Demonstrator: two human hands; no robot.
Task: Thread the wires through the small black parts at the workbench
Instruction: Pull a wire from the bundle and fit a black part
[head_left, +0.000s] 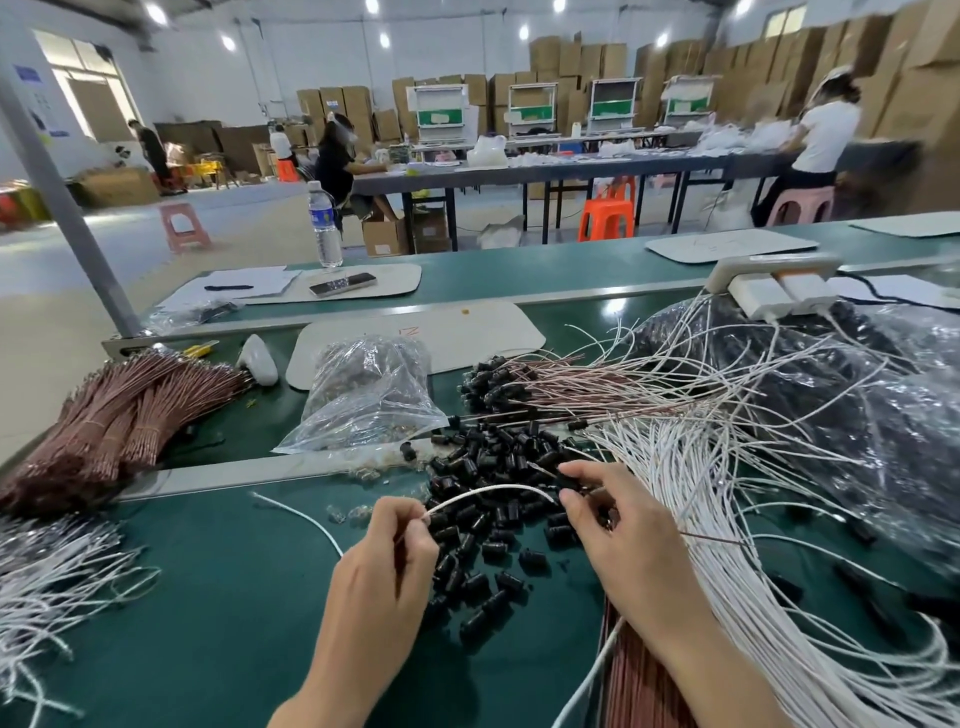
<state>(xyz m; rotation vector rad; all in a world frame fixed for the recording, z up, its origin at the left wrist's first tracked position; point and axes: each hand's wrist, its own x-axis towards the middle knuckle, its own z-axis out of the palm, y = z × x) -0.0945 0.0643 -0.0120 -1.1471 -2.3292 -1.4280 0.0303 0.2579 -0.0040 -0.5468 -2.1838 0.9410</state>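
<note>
My left hand pinches one end of a white wire that arches to the right. My right hand pinches a small black part at the wire's other end, together with a thin brown wire that trails right. Both hands hover over a loose pile of small black parts on the green workbench. To the right fans out a big bundle of white wires. Brown wires with black parts on their ends lie behind the pile.
Tied bundles of brown wires lie at the left, more white wires at the near left. A clear plastic bag stands behind the pile, a large bag at the right. A water bottle and phone sit further back.
</note>
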